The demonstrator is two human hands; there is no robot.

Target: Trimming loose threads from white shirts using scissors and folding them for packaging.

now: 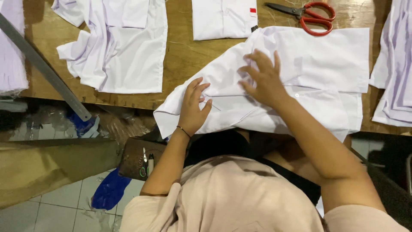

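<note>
A white shirt (pixel 317 73) lies spread on the wooden table (pixel 184 56), its near edge hanging over the table's front. My left hand (pixel 193 107) rests flat on the shirt's lower left part, fingers apart, a thin dark band around the wrist. Further up, near a fold in the middle, my right hand (pixel 264 79) presses flat on the cloth with spread fingers. Neither hand grips anything.
Red-handled scissors (pixel 311 17) lie at the table's far side. More white cloth pieces (pixel 124 47) lie to the left, a folded white garment (pixel 223 19) at the top, a stack (pixel 397 64) at right. A long metal ruler (pixel 43 68) slants across the left.
</note>
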